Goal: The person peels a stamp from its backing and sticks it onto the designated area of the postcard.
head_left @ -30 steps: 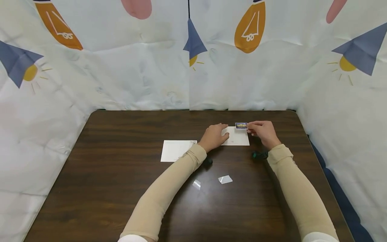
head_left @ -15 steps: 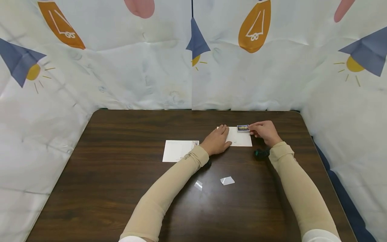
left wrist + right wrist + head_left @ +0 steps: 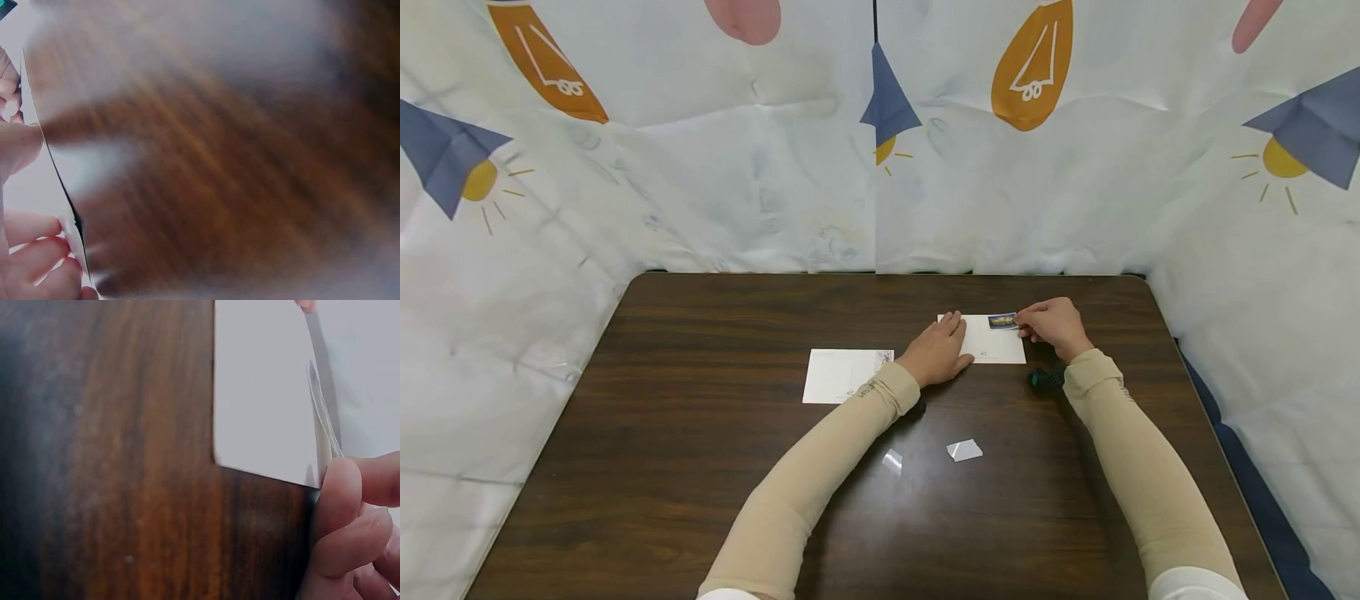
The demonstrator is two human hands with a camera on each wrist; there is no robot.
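A white postcard (image 3: 992, 346) lies near the far right of the table. My left hand (image 3: 936, 350) rests on its left part with fingers extended; in the left wrist view the fingertips (image 3: 47, 256) are right at the card's edge. My right hand (image 3: 1052, 325) pinches the right end of a small stamp (image 3: 1002, 322) with a dark blue and yellow picture. The stamp overlaps the postcard's top right corner. In the right wrist view the stamp (image 3: 322, 412) shows edge-on, bowed and tilted over the card, held between thumb and finger.
A second white postcard (image 3: 838, 375), with a printed design on its right side, lies to the left, partly behind the left sleeve. Two small shiny clear pieces, a film scrap (image 3: 892, 461) and a larger whitish scrap (image 3: 964, 450), lie nearer me on the brown table (image 3: 662, 458).
My left hand has moved onto the postcard and spread flat there. The right hand has brought the stamp slightly down, from over the card's top edge to inside its corner.
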